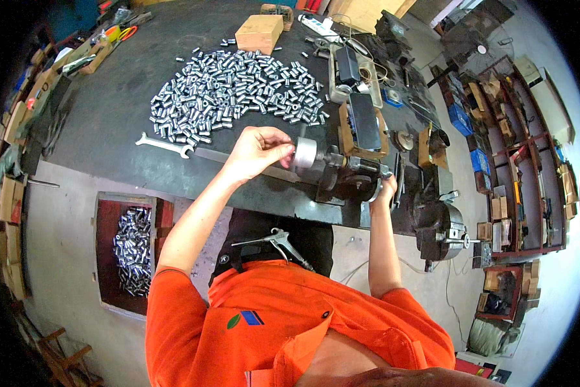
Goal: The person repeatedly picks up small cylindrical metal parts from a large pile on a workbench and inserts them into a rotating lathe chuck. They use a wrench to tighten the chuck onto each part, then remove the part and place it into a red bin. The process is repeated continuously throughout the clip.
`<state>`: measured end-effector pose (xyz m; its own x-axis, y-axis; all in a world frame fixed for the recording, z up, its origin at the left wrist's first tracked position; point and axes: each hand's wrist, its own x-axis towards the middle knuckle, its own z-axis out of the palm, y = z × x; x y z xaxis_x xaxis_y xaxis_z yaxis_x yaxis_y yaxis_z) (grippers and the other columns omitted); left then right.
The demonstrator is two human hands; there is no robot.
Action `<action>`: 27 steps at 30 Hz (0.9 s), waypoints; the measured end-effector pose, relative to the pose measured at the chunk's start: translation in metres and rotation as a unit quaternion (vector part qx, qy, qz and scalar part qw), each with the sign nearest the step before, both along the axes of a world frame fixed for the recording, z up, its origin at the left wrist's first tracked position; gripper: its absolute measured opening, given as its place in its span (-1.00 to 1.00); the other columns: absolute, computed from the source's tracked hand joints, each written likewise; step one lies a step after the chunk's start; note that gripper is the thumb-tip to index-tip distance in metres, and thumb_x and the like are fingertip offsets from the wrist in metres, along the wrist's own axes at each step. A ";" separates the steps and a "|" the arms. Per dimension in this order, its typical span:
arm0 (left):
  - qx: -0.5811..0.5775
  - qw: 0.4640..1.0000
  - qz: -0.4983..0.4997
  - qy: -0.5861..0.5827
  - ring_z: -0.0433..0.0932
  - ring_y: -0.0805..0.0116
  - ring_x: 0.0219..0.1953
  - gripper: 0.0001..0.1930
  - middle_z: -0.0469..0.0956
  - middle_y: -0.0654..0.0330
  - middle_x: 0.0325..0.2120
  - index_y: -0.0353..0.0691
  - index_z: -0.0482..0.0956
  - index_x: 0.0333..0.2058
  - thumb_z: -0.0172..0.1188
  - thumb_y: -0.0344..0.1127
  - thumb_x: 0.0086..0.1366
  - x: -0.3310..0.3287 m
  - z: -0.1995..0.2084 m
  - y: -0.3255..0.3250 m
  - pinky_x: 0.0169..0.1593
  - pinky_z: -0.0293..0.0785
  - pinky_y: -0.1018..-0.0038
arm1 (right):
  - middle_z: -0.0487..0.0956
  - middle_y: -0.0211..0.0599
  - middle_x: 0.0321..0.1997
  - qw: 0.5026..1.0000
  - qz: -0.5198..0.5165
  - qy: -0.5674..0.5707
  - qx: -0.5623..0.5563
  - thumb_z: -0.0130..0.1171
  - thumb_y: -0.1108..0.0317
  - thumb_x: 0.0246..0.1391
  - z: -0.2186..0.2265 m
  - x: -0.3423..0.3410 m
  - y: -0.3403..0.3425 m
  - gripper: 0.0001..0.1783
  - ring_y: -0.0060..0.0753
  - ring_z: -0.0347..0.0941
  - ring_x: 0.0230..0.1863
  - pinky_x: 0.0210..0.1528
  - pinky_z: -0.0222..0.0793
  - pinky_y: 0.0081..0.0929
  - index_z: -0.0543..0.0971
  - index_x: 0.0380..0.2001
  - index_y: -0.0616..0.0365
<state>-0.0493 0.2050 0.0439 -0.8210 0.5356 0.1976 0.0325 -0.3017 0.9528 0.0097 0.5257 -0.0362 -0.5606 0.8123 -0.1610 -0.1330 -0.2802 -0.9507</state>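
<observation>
A small bench machine (351,177) with a silver cylindrical head (305,153) stands at the near edge of the dark workbench (129,84). My left hand (259,153) is closed in a pinch against the left face of that head; anything between the fingertips is hidden. At the machine's right end, my right hand (387,188) is closed around a handle, mostly covered by the hand. Beyond my left hand spreads a large heap of short shiny metal sleeves (238,93). An open-end wrench (163,146) lies left of my left hand.
An air blow gun (280,242) rests at my lap. Below the bench on the left stands a reddish box (106,258) of more sleeves. A wooden block (259,33) sits behind the heap. Right are a black case (364,121), a bench vise (441,229) and a shelf rack (529,174).
</observation>
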 end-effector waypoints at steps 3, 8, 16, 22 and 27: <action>0.006 1.000 -0.001 -0.011 0.45 0.50 -0.56 -0.90 0.48 0.18 -0.59 -0.43 0.46 -0.45 0.11 -0.49 0.07 -0.001 0.001 0.000 -0.45 0.42 0.61 | 0.21 -0.51 -0.71 0.988 0.092 0.059 -0.105 -0.08 0.38 -0.07 0.003 0.048 0.002 -0.83 -0.63 0.01 -0.72 -0.69 -0.09 -0.65 0.40 -0.47 0.29; 0.013 0.999 -0.010 -0.029 0.46 0.49 -0.55 -0.89 0.48 0.17 -0.57 -0.43 0.45 -0.42 0.12 -0.51 0.05 0.001 0.003 0.000 -0.44 0.42 0.61 | 0.06 -0.54 -0.74 0.976 0.165 0.134 -0.056 -0.18 0.37 -0.05 0.061 0.085 -0.001 -0.81 -0.70 -0.14 -0.75 -0.72 -0.23 -0.70 0.35 -0.42 0.26; 0.003 1.000 -0.008 -0.026 0.48 0.42 -0.51 -0.85 0.48 0.15 -0.52 -0.41 0.43 -0.38 0.14 -0.55 0.01 0.006 0.003 -0.004 -0.37 0.43 0.56 | 0.09 -0.52 -0.72 0.968 0.166 0.186 0.010 -0.18 0.36 -0.01 0.099 0.015 0.010 -0.79 -0.72 -0.12 -0.73 -0.73 -0.19 -0.75 0.37 -0.44 0.31; -0.039 0.999 0.025 0.000 0.46 0.51 -0.54 -0.87 0.48 0.18 -0.55 -0.44 0.44 -0.39 0.09 -0.52 0.06 0.011 0.000 0.000 -0.45 0.42 0.61 | 0.12 -0.50 -0.72 0.970 0.121 0.204 0.042 -0.24 0.47 -0.05 0.092 -0.003 0.006 -0.80 -0.70 -0.10 -0.72 -0.70 -0.19 -0.70 0.36 -0.43 0.36; -0.156 0.985 0.054 0.051 0.42 0.58 -0.62 -0.80 0.44 0.23 -0.66 -0.44 0.43 -0.47 0.02 -0.36 0.16 0.017 0.009 0.004 -0.53 0.36 0.62 | 0.09 -0.52 -0.73 0.970 0.086 0.226 0.032 -0.23 0.48 -0.07 0.097 0.005 -0.002 -0.81 -0.71 -0.12 -0.73 -0.71 -0.21 -0.70 0.36 -0.44 0.35</action>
<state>-0.0327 0.2091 0.0532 -0.8610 0.4938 0.1215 0.1481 0.0149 0.9889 0.0147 0.5235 0.0610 -0.6907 0.7005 0.1795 -0.4962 -0.2785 -0.8223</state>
